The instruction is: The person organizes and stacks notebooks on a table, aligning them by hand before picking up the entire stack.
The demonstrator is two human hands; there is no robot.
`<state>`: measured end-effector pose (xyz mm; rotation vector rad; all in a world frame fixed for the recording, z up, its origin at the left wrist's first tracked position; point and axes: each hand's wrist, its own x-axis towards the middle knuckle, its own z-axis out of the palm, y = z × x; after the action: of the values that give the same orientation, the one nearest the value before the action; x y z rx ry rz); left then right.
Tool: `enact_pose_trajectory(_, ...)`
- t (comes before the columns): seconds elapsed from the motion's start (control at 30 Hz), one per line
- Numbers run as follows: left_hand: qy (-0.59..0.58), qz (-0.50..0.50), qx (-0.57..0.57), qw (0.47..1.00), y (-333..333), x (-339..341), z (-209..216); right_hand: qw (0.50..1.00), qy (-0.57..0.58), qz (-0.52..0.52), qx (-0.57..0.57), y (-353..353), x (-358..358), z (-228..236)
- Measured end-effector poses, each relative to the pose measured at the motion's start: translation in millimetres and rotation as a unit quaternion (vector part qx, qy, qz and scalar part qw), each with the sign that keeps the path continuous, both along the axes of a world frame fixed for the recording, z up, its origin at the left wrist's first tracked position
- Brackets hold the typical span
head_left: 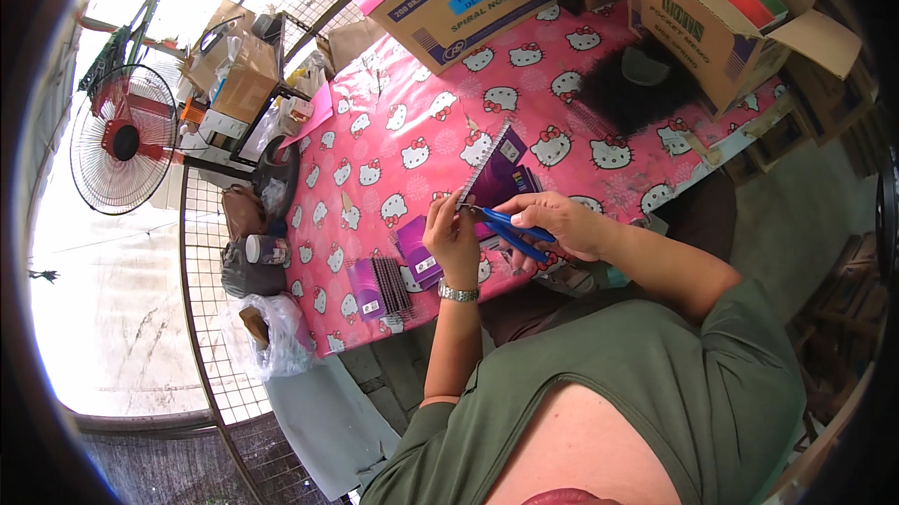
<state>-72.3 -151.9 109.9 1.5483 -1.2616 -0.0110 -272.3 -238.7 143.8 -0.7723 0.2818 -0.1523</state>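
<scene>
My left hand point(450, 241), with a metal watch on its wrist, pinches the lower end of a purple spiral notebook point(498, 174). The notebook's wire coil runs up its left edge, tilted to the right. My right hand point(567, 224) is closed round blue-handled pliers point(521, 245), handles slightly spread. The jaws reach to the coil's end by my left fingertips; whether they grip the wire is too small to tell. Purple notebooks point(418, 248) lie just beyond my left wrist. Left of that wrist is a stack of spiral notebooks point(367, 292), coils toward me.
A pink table cover point(393, 154) with cartoon cat heads lies under the work. Two cardboard boxes, one closed point(468, 14) and one open point(688, 28), stand at the back. A black fuzzy heap point(629, 88) lies between them. At left are a fan point(125, 142) and a plastic bag point(272, 341).
</scene>
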Motion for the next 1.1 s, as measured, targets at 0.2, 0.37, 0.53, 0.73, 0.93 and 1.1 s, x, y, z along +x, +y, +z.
enact_pose_trajectory(0.2, 0.389, 0.087, -0.133, 0.908, 34, 37, -11, 0.850, 0.082, -0.269, -0.445, -19, -11, -37)
enact_pose_trajectory(0.37, 0.363, 0.239, -0.002, 0.901, 118, 112, -92, 0.737, 0.271, -0.282, -0.551, -49, -41, -122)
enact_pose_trajectory(0.53, 0.055, 0.378, 0.201, 0.902, 139, 116, -129, 0.523, 0.335, -0.268, -0.736, -77, -35, -156)
enact_pose_trajectory(0.73, -0.115, 0.210, 0.112, 0.964, 64, 54, -35, 0.385, 0.475, -0.189, -0.769, -156, -33, -150)
enact_pose_trajectory(0.93, -0.339, -0.135, 0.152, 0.919, 2, -47, 27, 0.427, 0.449, -0.245, -0.746, -176, -28, -151)
enact_pose_trajectory(1.1, -0.219, -0.128, 0.107, 0.961, -5, -22, 23, 0.574, 0.320, -0.315, -0.685, -156, -47, -113)
